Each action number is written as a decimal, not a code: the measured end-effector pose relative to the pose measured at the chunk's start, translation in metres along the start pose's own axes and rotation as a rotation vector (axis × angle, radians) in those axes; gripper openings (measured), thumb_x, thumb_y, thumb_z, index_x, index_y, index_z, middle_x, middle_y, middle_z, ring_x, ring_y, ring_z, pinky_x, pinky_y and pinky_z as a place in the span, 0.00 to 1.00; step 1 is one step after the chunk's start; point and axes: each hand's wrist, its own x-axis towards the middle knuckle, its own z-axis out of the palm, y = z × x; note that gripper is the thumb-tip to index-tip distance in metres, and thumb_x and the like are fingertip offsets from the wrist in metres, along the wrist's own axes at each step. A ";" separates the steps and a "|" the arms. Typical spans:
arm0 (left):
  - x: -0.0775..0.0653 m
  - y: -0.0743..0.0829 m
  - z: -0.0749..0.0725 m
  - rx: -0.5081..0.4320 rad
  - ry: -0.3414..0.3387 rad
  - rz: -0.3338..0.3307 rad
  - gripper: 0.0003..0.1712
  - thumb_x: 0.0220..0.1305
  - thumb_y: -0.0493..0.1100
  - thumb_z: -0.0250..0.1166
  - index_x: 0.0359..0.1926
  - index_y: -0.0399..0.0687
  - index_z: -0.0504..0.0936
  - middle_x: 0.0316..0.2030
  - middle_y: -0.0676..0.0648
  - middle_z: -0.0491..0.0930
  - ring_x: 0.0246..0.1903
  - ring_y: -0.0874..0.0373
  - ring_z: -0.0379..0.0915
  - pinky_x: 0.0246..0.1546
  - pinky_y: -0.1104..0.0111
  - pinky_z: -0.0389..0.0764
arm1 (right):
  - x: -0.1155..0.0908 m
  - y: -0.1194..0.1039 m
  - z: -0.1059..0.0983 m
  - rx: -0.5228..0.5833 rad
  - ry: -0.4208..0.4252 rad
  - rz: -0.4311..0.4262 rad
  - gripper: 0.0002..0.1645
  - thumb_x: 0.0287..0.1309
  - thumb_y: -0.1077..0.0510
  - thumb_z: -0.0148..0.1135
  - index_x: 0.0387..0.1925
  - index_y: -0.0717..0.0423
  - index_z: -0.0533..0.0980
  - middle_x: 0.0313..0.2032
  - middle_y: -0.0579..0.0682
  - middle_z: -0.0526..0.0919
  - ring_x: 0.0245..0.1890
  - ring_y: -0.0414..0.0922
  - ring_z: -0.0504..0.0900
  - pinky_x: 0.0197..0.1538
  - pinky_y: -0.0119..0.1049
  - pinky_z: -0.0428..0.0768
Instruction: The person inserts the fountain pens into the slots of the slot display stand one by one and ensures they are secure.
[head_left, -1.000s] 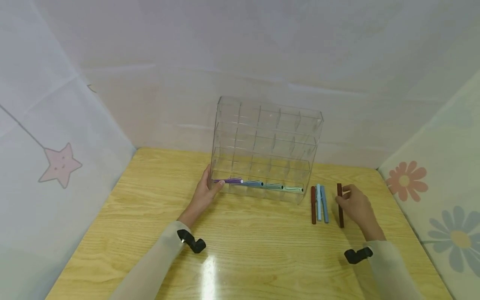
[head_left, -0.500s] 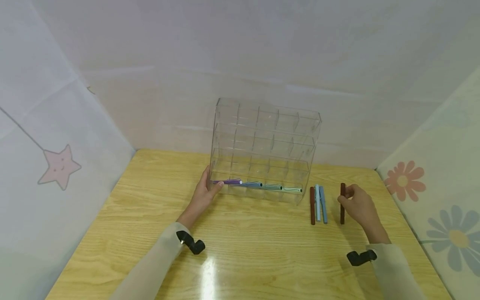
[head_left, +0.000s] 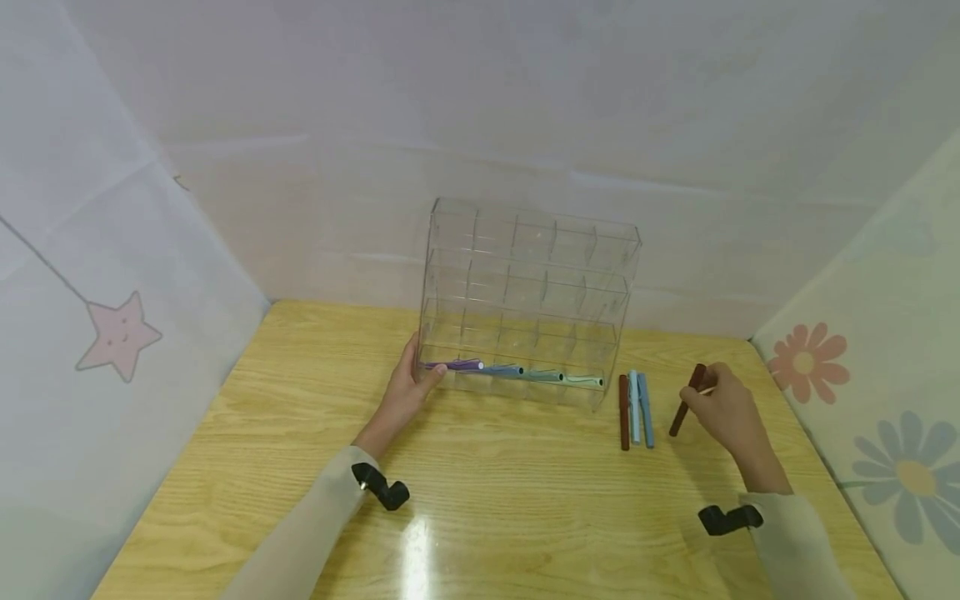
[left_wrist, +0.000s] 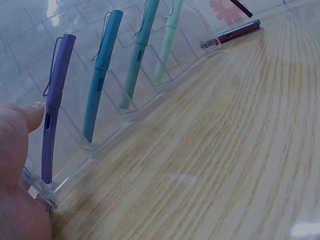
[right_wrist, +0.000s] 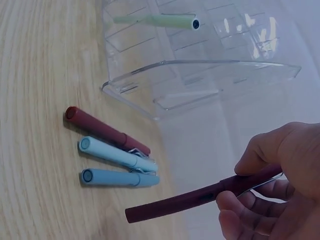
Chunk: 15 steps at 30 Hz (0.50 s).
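Observation:
A clear tiered pen stand (head_left: 525, 321) with several compartments stands at the back of the table. My left hand (head_left: 405, 387) grips its lower left corner, thumb in front beside the purple pen (left_wrist: 59, 95). Along the bottom row, right of the purple one, stand a blue pen (left_wrist: 102, 75), a teal pen (left_wrist: 137, 65) and a pale green pen (left_wrist: 169, 40). Right of the stand, my right hand (head_left: 726, 408) pinches a dark maroon pen (right_wrist: 195, 197) between thumb and fingers, tilted above the table. Its clip end lies inside the hand.
Between the stand and my right hand, a red-brown pen (right_wrist: 102, 127), a light blue pen (right_wrist: 115, 154) and a darker blue pen (right_wrist: 120, 178) lie side by side on the wooden table (head_left: 525, 500). Cloth walls (head_left: 847, 333) enclose the table at the back and sides.
My right hand has drawn slightly right, and the maroon pen in it has turned from near upright in view to a slant, top leaning right. The left hand keeps its hold on the stand.

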 end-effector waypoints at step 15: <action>0.002 -0.004 0.000 -0.026 -0.005 0.024 0.50 0.80 0.49 0.63 0.88 0.54 0.40 0.87 0.38 0.44 0.86 0.36 0.40 0.86 0.43 0.47 | -0.009 -0.030 -0.008 0.093 0.061 -0.068 0.23 0.77 0.53 0.56 0.61 0.67 0.67 0.50 0.65 0.80 0.32 0.41 0.81 0.29 0.36 0.80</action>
